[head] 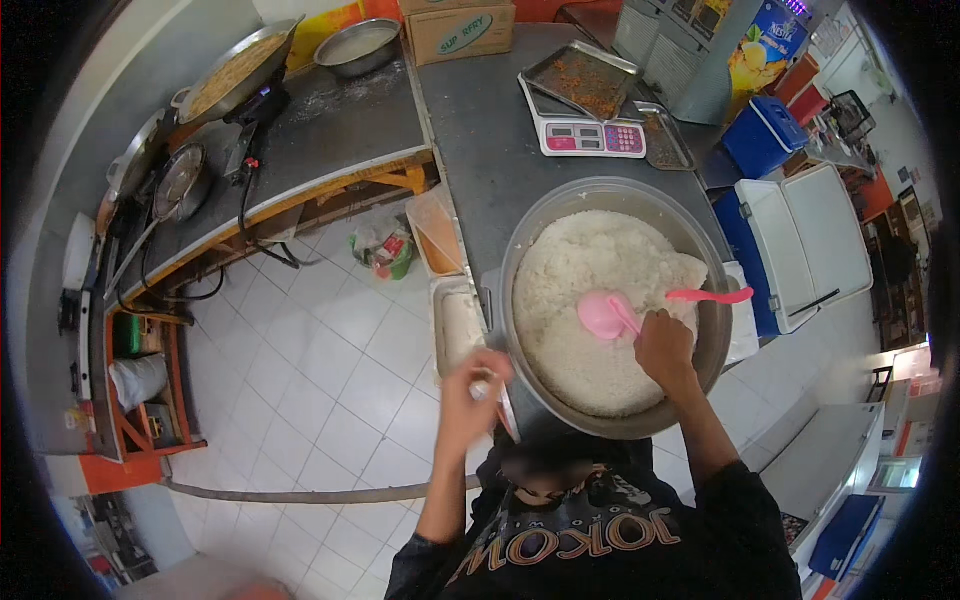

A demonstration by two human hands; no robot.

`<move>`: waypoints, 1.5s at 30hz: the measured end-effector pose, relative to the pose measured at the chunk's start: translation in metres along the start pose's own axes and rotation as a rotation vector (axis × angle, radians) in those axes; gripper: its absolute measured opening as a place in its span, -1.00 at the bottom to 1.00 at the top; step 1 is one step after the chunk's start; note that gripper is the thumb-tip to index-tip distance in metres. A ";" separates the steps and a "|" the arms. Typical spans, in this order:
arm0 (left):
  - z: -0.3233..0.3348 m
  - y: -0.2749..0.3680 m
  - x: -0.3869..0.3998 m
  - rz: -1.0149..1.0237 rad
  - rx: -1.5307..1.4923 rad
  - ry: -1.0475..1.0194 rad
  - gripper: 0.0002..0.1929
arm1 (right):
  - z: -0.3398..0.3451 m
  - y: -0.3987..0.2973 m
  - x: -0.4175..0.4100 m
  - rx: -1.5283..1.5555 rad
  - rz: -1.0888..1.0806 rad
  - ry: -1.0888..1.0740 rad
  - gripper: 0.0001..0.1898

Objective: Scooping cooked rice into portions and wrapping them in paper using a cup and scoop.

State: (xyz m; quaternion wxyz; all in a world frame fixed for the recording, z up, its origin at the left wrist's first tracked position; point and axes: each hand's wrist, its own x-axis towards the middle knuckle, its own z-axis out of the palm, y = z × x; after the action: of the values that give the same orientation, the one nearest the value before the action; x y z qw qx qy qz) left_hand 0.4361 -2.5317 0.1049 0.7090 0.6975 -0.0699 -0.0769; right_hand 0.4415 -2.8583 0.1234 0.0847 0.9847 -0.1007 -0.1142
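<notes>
A large round metal pot filled with white cooked rice stands at the counter's edge before me. My right hand grips the handle of a pink plastic scoop, whose round bowl rests upside down on the rice. Just above that hand a second pink handle sticks out over the pot's right rim; its far end is in the rice. My left hand is raised left of the pot, its fingers curled and blurred. Something small and pale shows between them; whether it is held I cannot tell.
A digital scale bearing a metal tray stands behind the pot. Left of the pot are a white-lined tub and an orange container. Farther left, a large pan sits on a burner. An open cooler stands right.
</notes>
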 end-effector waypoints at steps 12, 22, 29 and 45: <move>-0.005 -0.095 0.125 -0.495 -0.450 0.083 -0.56 | -0.007 -0.001 -0.011 -0.028 0.020 0.097 -0.64; 0.021 -0.085 0.069 -0.305 -0.389 0.283 -0.54 | -0.003 0.002 0.020 -0.264 -0.103 0.185 -0.75; 0.070 -0.060 0.013 -0.375 -0.681 0.517 -0.58 | -0.045 -0.008 0.025 -0.123 -0.256 -0.002 -0.70; 0.098 -0.072 -0.028 -0.533 -0.978 0.574 -0.48 | -0.052 0.053 -0.034 0.529 0.472 -0.543 -0.46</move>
State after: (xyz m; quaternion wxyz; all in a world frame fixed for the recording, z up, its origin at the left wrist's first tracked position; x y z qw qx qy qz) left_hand 0.3874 -2.6228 0.0345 0.8932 0.2786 0.3428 -0.0838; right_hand 0.4124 -2.8952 0.1902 -0.1757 0.8569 -0.3672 -0.3163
